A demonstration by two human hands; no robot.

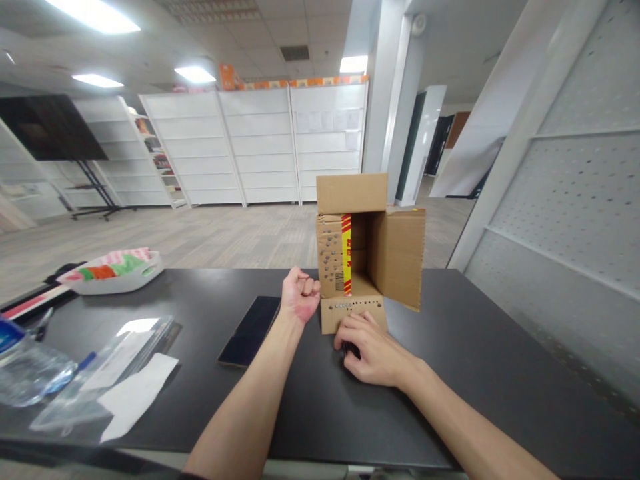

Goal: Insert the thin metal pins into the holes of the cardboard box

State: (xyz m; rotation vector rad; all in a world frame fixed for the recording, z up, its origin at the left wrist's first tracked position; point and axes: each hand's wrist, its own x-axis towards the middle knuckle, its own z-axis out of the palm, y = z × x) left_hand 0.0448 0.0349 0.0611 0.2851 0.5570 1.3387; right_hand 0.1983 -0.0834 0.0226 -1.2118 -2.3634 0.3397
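Observation:
An open cardboard box (pixel 370 253) stands on the black table, its opening toward me and its flaps spread to the top, right and front. Small round grey metal pieces dot its left flap (pixel 330 263), beside a yellow and red tape strip (pixel 347 253). A row of holes and a few grey pieces runs along the front flap (pixel 333 320). Close by the left flap, my left hand (pixel 301 297) is closed with curled fingers; anything inside is hidden. My right hand (pixel 370 350) is closed, fingers bent down at the front flap's edge, over something dark I cannot make out.
Left of my left arm lies a dark tablet (pixel 253 330). Farther left are a white paper piece (pixel 137 397), a clear plastic case (pixel 117 357), a water bottle (pixel 30 367) and a white basket (pixel 117 283) with colourful cloth. A perforated white panel (pixel 565 200) borders the right.

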